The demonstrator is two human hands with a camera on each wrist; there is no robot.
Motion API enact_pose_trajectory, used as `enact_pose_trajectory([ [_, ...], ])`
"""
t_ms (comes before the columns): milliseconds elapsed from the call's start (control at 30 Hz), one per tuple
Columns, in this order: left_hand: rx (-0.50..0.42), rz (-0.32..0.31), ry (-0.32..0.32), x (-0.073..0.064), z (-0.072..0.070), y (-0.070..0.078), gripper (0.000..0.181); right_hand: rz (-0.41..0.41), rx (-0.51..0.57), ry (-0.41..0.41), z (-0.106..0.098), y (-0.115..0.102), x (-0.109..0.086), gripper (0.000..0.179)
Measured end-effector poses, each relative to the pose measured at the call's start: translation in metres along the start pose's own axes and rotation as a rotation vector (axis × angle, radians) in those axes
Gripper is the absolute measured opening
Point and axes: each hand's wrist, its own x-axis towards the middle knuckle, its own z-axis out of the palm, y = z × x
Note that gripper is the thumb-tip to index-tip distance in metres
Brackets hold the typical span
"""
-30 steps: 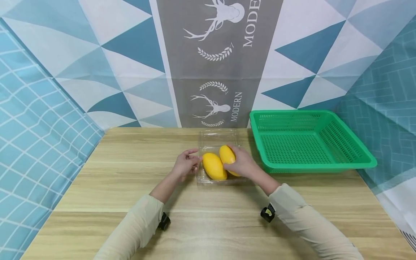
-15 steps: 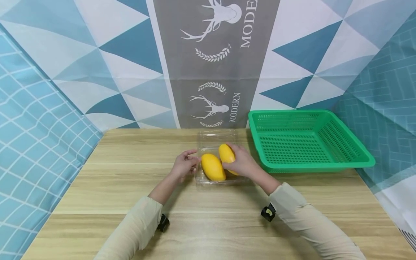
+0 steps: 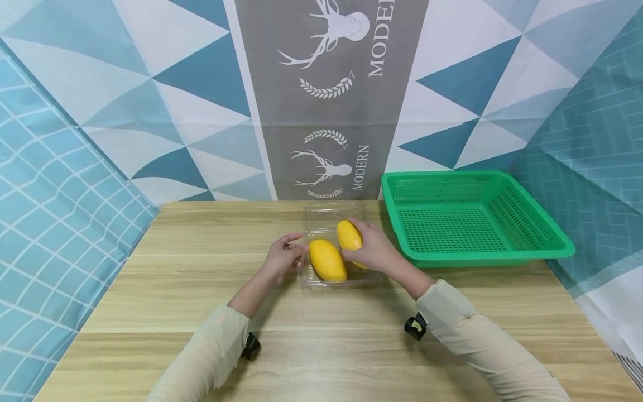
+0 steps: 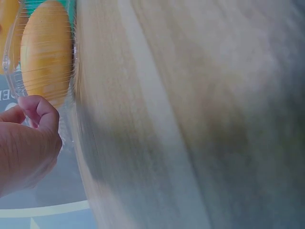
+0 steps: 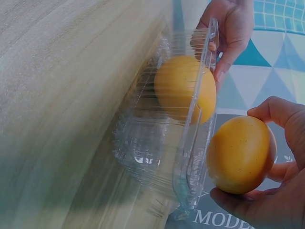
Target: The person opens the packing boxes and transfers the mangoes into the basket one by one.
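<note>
Wood-grain worktop point(image 3: 321, 340); clear box point(image 5: 145, 143), mango point(image 3: 327, 261) inside.
Left hand point(image 3: 284, 256), nine o'clock, pinching box rim; right hand point(image 3: 374, 248), three o'clock, gripping second mango point(image 5: 241, 155).

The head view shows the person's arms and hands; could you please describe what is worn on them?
The left sleeve and right sleeve are pale beige, each with a small black device near the cuff. The left hand and right hand wear no gloves.

I count two mangoes point(image 3: 327, 261), one clear plastic box point(image 3: 326, 229), one green basket point(image 3: 462, 258) and one table point(image 3: 326, 346). Mine are one left hand point(image 3: 283, 257), one right hand point(image 3: 375, 249), two sleeves point(image 3: 472, 335) and two black cameras point(image 3: 414, 327). Printed are two deer heads point(image 3: 349, 27) and three leaf sprays point(image 3: 326, 91)
</note>
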Motion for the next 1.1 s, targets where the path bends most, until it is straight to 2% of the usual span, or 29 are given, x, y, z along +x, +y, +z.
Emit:
enact_pose_trajectory([
  [1100,-0.008,0.011,-0.010,0.001,-0.003,-0.003,0.048,-0.033,-0.043,0.044,-0.013,-0.010,0.001,0.081],
])
